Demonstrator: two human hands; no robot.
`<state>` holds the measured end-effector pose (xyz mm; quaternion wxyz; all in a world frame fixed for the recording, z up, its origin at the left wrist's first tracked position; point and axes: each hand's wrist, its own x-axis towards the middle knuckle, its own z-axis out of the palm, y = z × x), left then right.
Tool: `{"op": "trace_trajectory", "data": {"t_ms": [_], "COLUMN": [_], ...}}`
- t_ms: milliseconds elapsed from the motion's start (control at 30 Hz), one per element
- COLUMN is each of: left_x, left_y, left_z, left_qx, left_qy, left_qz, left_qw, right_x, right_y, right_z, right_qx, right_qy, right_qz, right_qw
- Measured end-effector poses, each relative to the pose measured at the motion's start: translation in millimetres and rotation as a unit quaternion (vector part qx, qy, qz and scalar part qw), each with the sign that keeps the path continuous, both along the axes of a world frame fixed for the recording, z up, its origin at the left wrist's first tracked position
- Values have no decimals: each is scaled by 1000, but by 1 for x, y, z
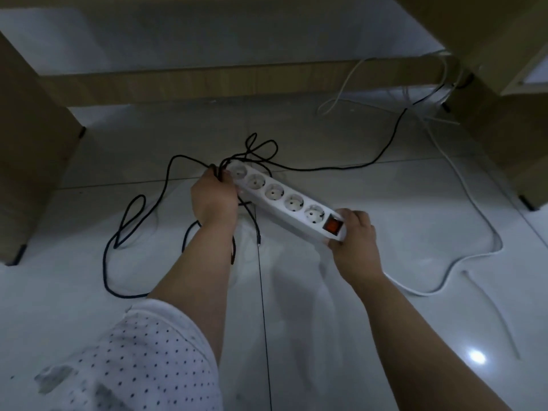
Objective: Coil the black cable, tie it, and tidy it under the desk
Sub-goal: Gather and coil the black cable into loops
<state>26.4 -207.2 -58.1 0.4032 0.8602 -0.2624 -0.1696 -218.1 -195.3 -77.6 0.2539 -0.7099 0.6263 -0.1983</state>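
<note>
Under the desk [237, 81], left hand [214, 200] grips limp, tangle-prone black cable [326, 167] strands; right hand [354, 241] clasps the power strip [284, 200] end.

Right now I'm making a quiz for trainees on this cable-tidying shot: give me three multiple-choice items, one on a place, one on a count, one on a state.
1. Where is the power strip?
A. held above the floor by both hands
B. lying on the desk
C. hanging from a wall

2. How many sockets does it show?
A. three
B. five
C. eight

3. What state is the black cable in?
A. coiled and tied
B. loose, sprawled on the tiles
C. inside a box

Key: 1 A, the left hand and right hand hold its ends; 2 B, five sockets lie in a row beside the red switch; 3 B, its loops spread untied over the floor.
</note>
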Motion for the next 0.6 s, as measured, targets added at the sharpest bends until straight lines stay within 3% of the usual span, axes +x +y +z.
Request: {"op": "trace_trajectory", "data": {"t_ms": [300,467,600], "left_x": [2,22,41], "left_y": [10,22,23], "left_z": [14,17,15], "left_qx": [-12,-66,-60], "left_qy": [128,191,237], "left_qz": [23,62,79], "left_qw": [991,977,967], "right_x": [-14,-20,-23], "right_y": [33,36,42], "right_z": [-11,-14,-20], "right_qx": [41,45,50], "right_qy": [-23,-15,-9], "right_qz": [-120,-78,-120], "right_qw": [992,996,991]}}
